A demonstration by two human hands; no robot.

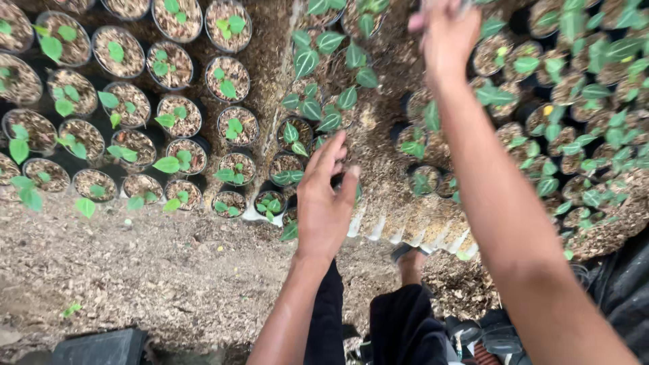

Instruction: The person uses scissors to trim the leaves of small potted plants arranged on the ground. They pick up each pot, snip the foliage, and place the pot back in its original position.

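Left hand [326, 196] open, fingers spread, holding nothing, just above small black pots [286, 165] with green baby plants [307, 108]. More round pots [128, 101] in neat rows on the far left, brown wood chips [169, 263] on the ground below. Right hand [446, 30] stretched far out over more little pots [541, 115], blurry at the top edge, so cannot tell if clenched or loose. Best done slowly: grab by the pot, not by the soft leaves, and keep upright.

No packages, labels, signs or screens show here; only rows of small potted seedlings set in mulch fill the view.
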